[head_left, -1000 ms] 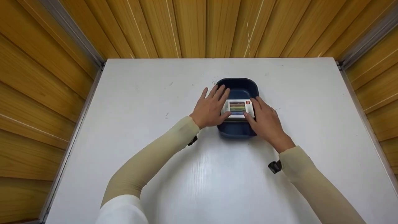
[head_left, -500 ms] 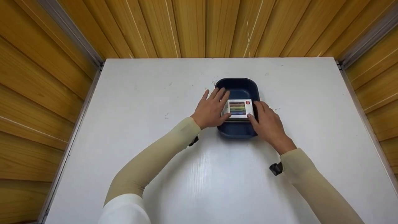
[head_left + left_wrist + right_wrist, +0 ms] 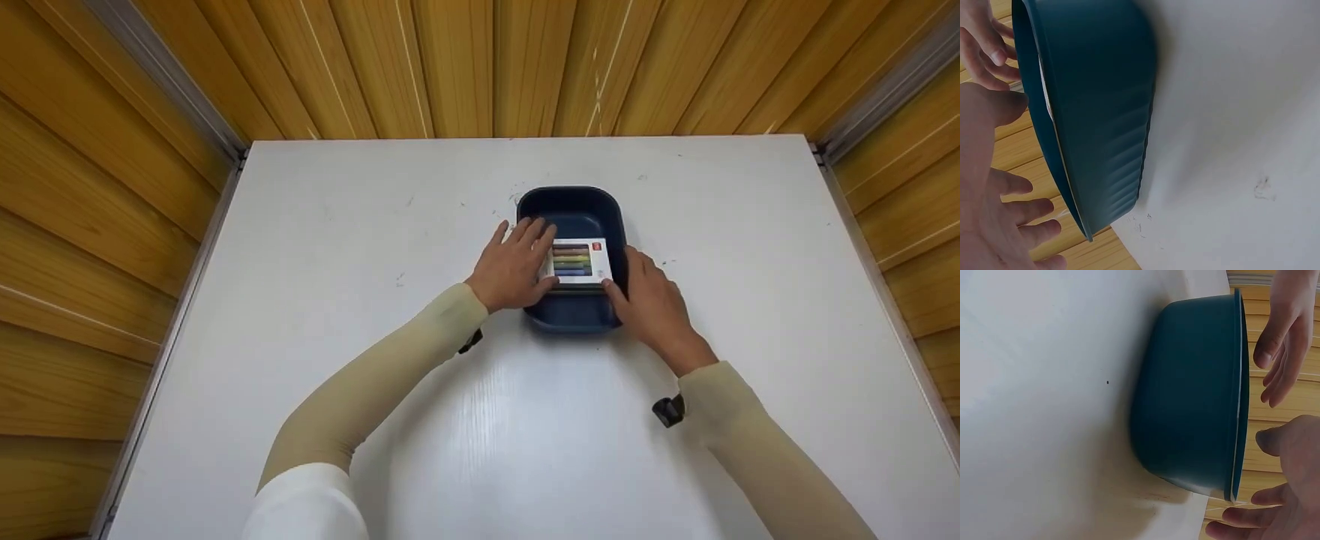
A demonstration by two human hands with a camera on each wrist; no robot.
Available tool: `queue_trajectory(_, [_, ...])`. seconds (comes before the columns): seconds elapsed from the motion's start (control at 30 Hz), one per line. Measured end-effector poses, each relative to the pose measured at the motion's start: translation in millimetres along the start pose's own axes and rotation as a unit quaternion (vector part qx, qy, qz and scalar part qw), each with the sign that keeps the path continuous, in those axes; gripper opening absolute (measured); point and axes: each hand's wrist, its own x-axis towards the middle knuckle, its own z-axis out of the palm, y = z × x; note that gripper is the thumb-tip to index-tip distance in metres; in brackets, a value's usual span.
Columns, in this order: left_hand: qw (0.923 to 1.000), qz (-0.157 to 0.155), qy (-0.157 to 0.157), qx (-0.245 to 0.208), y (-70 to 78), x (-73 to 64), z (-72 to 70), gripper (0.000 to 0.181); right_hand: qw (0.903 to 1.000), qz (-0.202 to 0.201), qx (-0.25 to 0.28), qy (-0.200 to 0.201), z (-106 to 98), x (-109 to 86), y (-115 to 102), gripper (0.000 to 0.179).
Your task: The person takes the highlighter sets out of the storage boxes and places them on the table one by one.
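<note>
A dark blue plastic tub [image 3: 574,315] stands upright on the table, its long side running away from me. Inside it lies a white box [image 3: 600,262] whose window shows several coloured sticks; their exact kind is too small to tell. Over the tub's left rim my left hand [image 3: 514,266] is spread, its fingers straight and covering the box's left end. My right hand [image 3: 654,304] is at the right rim, fingers extended, thumb near the box's lower right corner. In the right wrist view, a gap shows between the right fingers and the tub wall [image 3: 1190,388].
The white table [image 3: 337,217] carries small dark scuffs around the tub. Wood-look panels [image 3: 465,67] stand behind its far edge and on both sides, with metal rails [image 3: 172,75] at the corners.
My right hand has drawn back to the right, away from the box. The left hand has shifted slightly right and toward me. Box and tub look nearly unmoved.
</note>
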Motion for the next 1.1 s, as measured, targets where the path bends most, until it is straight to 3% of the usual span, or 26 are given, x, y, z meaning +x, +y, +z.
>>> queue_trajectory(0.4, [0.9997,-0.005,-0.02,-0.009,0.0,5.1,8.0,0.078,0.9994,0.025,0.001,-0.025,3.7,0.3,5.2,0.072])
queue_trajectory(0.73, [0.9998,0.001,-0.016,-0.008,-0.3,7.1,13.5,0.078,0.9984,0.044,-0.005,-0.034,6.1,0.4,6.9,0.073])
queue_trajectory(1.1, [0.9997,0.013,-0.015,-0.011,0.7,10.8,17.9,0.077,0.9981,0.055,-0.021,-0.018,8.8,-0.3,11.5,0.057])
